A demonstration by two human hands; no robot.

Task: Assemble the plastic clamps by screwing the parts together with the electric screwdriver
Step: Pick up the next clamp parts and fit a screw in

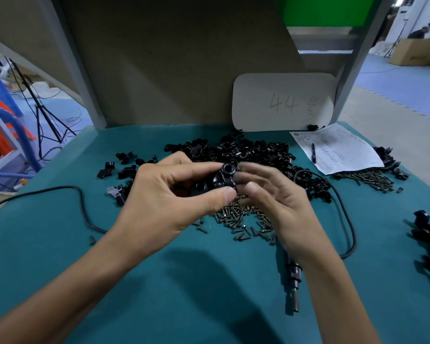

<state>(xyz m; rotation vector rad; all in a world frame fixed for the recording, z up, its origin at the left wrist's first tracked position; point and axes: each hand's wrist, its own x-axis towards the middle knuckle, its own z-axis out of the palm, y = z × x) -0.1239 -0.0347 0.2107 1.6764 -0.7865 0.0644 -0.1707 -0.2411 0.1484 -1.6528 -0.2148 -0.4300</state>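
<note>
one clamp [221,180] in left hand [164,197], right hand [277,202] blurred, perhaps touching

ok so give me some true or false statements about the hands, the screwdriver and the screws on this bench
1. The left hand grips black clamp parts above the table. True.
2. The right hand holds the electric screwdriver. False: the screwdriver lies on the table beside the right forearm, while that hand, blurred, is up at the clamp parts.
3. A pile of screws lies on the table below the hands. True.
4. A pen lies on the paper sheet. True.
5. The white card reads 17. False: it reads 44.
</note>
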